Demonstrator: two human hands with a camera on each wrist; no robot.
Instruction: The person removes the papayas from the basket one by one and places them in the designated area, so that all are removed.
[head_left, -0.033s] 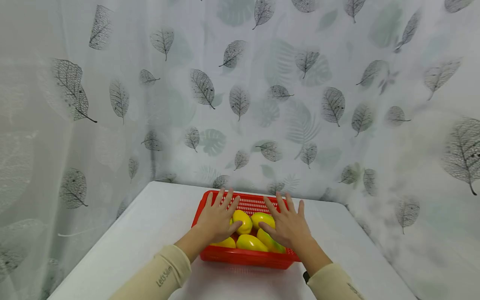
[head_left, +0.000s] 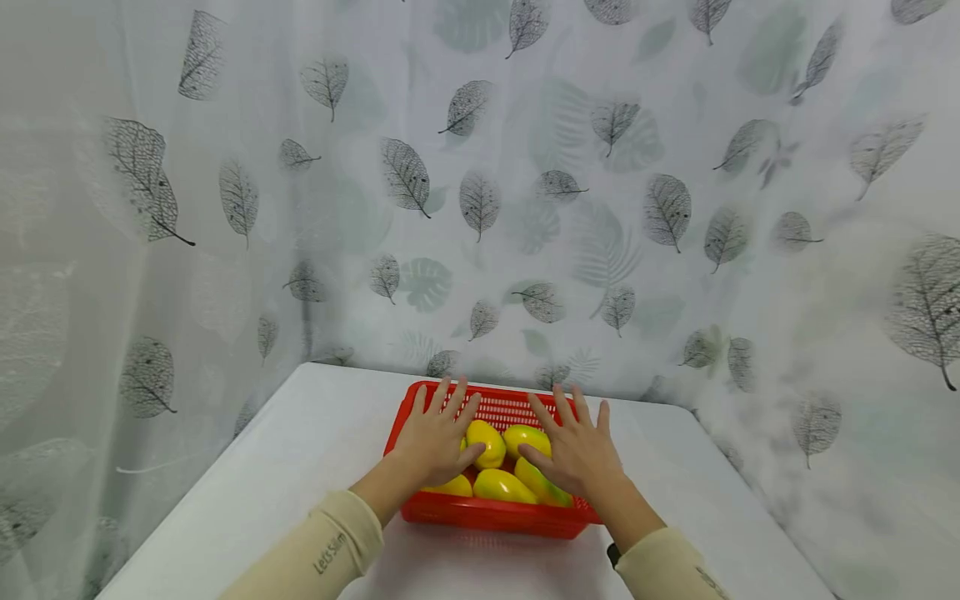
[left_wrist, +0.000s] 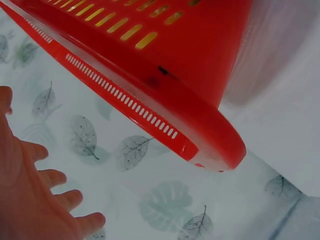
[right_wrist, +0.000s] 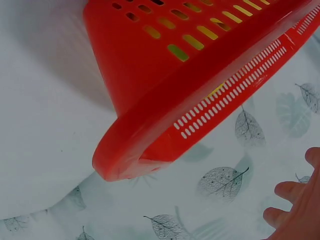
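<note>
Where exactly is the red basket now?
In the head view, the red basket stands at lower centre on the white table, with the left hand over its left side, the right hand over its right.

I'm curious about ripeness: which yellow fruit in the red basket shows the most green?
The front-right fruit, by the right hand in the head view: its near end is green, while what shows of the others is mostly yellow.
</note>
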